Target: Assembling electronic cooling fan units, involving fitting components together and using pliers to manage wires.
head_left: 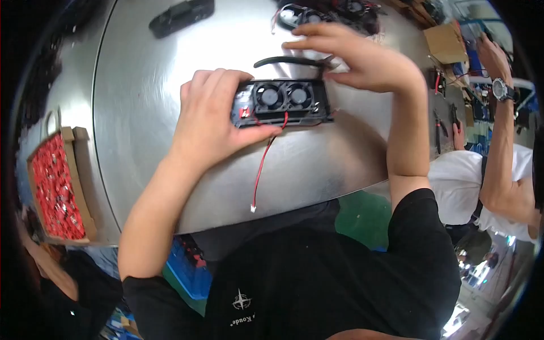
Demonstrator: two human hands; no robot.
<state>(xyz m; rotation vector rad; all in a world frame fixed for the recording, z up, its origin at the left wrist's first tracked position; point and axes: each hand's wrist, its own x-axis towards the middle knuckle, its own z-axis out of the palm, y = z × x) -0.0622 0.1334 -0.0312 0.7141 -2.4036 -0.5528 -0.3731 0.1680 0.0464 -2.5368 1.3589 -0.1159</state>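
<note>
On the metal table lies a black plastic housing (320,105) with two small round fans (284,97) side by side in it. My left hand (212,110) is closed around its left end, thumb along the near edge and fingers over the far edge. A thin red wire (260,175) runs from the housing toward me and ends in a small white connector (253,208). Just beyond the housing is a curved black strip (290,60); whether it joins the housing I cannot tell. My right hand (354,56) hovers above the strip's right end, fingers stretched out and apart.
Another black housing (182,18) lies at the far left of the table. More fan units (317,17) with wires are heaped at the back. A cardboard box (79,190) of red parts stands left. At right are pliers (437,130) and a co-worker's arm (501,136).
</note>
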